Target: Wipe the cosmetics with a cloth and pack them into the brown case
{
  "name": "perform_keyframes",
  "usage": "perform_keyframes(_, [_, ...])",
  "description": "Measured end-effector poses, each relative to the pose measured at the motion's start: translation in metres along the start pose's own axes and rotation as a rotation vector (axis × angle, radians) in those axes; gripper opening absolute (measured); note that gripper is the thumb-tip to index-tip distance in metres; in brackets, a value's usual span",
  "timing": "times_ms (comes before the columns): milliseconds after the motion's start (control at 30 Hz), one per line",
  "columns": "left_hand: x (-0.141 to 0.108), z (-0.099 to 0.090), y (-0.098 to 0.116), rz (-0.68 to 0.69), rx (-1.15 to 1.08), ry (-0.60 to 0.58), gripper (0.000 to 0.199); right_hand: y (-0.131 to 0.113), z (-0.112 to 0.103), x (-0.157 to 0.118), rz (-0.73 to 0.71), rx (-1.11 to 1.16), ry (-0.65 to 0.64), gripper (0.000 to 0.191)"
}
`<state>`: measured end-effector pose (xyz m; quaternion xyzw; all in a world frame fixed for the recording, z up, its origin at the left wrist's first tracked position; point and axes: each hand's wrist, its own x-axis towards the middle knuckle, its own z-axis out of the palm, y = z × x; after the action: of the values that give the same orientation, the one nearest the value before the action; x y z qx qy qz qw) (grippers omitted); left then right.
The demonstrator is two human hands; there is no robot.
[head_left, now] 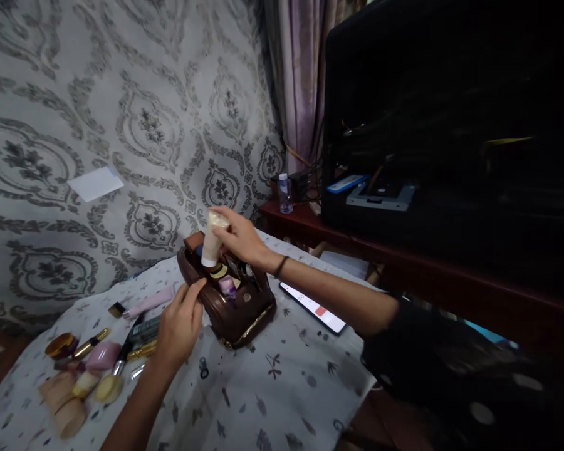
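Note:
My right hand [242, 237] grips a cream-coloured squeeze tube [211, 241], its white cap pointing down over the open top of a dark brown leather bag [235, 313]. Inside the bag a small pinkish-purple container [227, 287] shows among other items that I cannot make out. With its fingers at the bag's left edge, my left hand [182, 319] steadies or touches the leather. Cosmetics lie loose to the left of that hand: a pink tube [150, 302], a gold-and-black tube [91, 343], a pink jar [103, 356] and a beige bottle [63, 401].
A lit phone [314, 308] lies on the patterned white cloth [263, 394], right of the bag. Behind stands a dark red cabinet [296, 219] with a clear bottle [285, 194] and a large black screen [451, 125]. Patterned wallpaper [136, 125] rises along the left.

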<state>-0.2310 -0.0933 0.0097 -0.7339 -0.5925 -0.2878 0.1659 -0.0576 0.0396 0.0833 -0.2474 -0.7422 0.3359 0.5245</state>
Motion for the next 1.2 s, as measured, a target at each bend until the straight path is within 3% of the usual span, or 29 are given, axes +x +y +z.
perform_keyframes(200, [-0.002, 0.002, 0.001, -0.007, -0.05, -0.008, 0.042, 0.015, 0.053, 0.028, 0.14, -0.375, -0.227, 0.051])
perform_keyframes(433, [-0.002, 0.004, 0.0, 0.01, -0.064, -0.003, 0.041, 0.025, 0.077, 0.029, 0.147, -0.494, -0.385, 0.055])
perform_keyframes(833, [-0.002, 0.005, -0.001, 0.049, -0.006, 0.009, 0.038, 0.016, 0.085, 0.032, 0.193, -0.64, -0.597, 0.041])
perform_keyframes(1200, [-0.004, 0.005, 0.0, 0.05, 0.0, -0.004, 0.037, 0.023, 0.079, 0.038, 0.136, -0.763, -0.644, 0.028])
